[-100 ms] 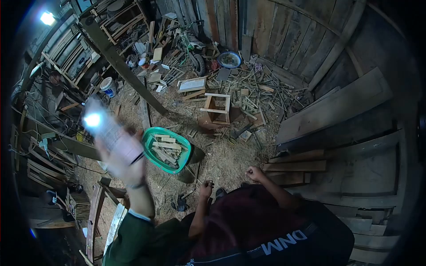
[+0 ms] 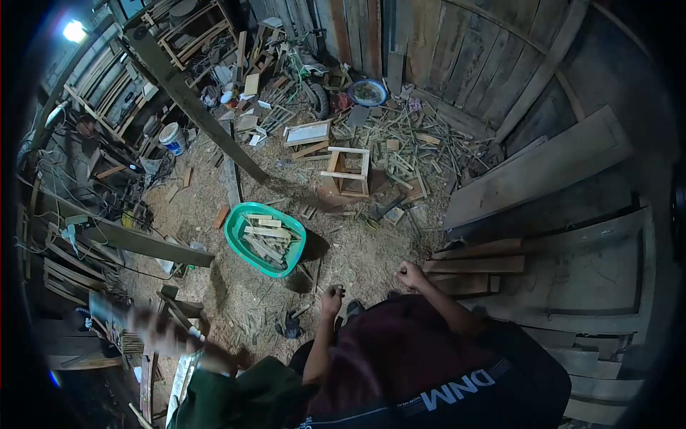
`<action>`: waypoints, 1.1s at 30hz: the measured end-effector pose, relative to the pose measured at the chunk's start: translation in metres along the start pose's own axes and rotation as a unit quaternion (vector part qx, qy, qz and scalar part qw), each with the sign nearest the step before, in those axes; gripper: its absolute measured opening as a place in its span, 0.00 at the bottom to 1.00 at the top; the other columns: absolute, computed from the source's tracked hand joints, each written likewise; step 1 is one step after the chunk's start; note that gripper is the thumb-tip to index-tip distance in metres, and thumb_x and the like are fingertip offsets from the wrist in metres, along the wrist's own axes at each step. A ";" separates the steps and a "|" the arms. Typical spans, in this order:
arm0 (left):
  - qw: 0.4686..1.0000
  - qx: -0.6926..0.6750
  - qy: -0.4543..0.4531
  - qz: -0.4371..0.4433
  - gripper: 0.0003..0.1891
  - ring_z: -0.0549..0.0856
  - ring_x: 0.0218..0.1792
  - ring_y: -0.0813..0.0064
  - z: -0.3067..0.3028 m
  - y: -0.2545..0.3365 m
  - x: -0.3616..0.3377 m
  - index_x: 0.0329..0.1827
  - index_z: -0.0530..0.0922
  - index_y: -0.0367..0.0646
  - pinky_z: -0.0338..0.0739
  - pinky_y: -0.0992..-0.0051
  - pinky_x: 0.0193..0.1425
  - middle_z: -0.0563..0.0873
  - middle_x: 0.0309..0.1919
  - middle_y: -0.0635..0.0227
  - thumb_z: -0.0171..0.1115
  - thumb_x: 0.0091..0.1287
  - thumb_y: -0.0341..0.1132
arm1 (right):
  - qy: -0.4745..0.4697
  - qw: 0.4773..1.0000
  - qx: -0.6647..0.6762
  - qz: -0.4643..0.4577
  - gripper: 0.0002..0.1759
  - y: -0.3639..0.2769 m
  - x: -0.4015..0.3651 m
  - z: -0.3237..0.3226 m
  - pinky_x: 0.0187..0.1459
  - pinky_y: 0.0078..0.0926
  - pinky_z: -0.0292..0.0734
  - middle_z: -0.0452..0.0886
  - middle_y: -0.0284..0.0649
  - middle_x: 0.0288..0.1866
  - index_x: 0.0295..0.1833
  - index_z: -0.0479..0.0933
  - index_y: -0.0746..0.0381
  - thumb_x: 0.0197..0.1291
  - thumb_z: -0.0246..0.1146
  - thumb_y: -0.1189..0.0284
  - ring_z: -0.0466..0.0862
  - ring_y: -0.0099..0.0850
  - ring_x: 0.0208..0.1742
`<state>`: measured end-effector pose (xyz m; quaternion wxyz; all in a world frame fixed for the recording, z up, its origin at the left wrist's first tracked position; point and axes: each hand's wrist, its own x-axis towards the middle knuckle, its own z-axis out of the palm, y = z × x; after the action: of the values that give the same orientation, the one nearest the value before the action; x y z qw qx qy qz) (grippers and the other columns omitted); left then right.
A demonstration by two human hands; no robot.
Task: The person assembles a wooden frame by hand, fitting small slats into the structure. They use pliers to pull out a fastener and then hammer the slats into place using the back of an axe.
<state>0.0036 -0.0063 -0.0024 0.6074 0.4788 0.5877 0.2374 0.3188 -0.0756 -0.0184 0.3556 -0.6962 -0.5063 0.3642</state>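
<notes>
My left hand [image 2: 331, 299] hangs in front of my body with its fingers curled closed. A dark spot shows at its fingertips, too small to read as an object. To its right, my right hand [image 2: 410, 274] is also curled into a loose fist, and I see nothing in it. Neither hand touches anything. Ahead and to the left, a green plastic basin [image 2: 230, 230] holds several wood offcuts [image 2: 266, 239]. At lower left, another person's hand [image 2: 153, 329], in a green sleeve [image 2: 229, 393], is smeared by motion around a blurred, phone-like object [image 2: 102, 309].
A small wooden frame [image 2: 346, 151] stands ahead on sawdust. Beyond it lie scrap sticks [image 2: 421, 154], a blue-rimmed bowl [image 2: 368, 92] and a motorbike [image 2: 314, 93]. Planks [image 2: 482, 265] and boards [image 2: 543, 171] stack on the right. A post [image 2: 207, 121] slants at left, near a bucket [image 2: 172, 137].
The other person's hand with the bright-lit, phone-like object has swung down and left, away from beside the basin. The bright light on it no longer shows. My hands have hardly moved.
</notes>
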 end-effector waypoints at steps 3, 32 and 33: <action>0.999 0.015 -0.009 0.028 0.11 0.84 0.38 0.75 0.004 0.021 0.010 0.42 0.78 0.34 0.79 0.73 0.46 0.85 0.35 0.63 0.57 0.74 0.36 | 0.034 0.999 0.008 -0.007 0.13 -0.020 0.008 -0.010 0.38 0.31 0.76 0.80 0.39 0.27 0.34 0.75 0.63 0.61 0.70 0.66 0.80 0.28 0.31; 0.989 0.038 -0.100 0.098 0.12 0.86 0.41 0.75 0.127 0.140 0.178 0.51 0.79 0.40 0.79 0.74 0.44 0.87 0.41 0.64 0.58 0.74 0.39 | 0.067 0.984 0.097 0.134 0.15 -0.028 0.158 -0.099 0.49 0.32 0.80 0.85 0.42 0.43 0.50 0.78 0.64 0.66 0.64 0.64 0.86 0.32 0.46; 0.988 0.046 -0.109 0.098 0.11 0.86 0.41 0.75 0.131 0.145 0.195 0.51 0.79 0.39 0.79 0.74 0.43 0.88 0.41 0.64 0.58 0.74 0.38 | 0.073 0.982 0.082 0.153 0.15 -0.019 0.173 -0.097 0.50 0.32 0.80 0.85 0.42 0.43 0.50 0.78 0.64 0.66 0.64 0.64 0.86 0.32 0.46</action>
<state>0.2049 0.1825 0.0083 0.6186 0.5847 0.4789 0.2149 0.4331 0.0829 0.0190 0.3875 -0.7587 -0.3351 0.4023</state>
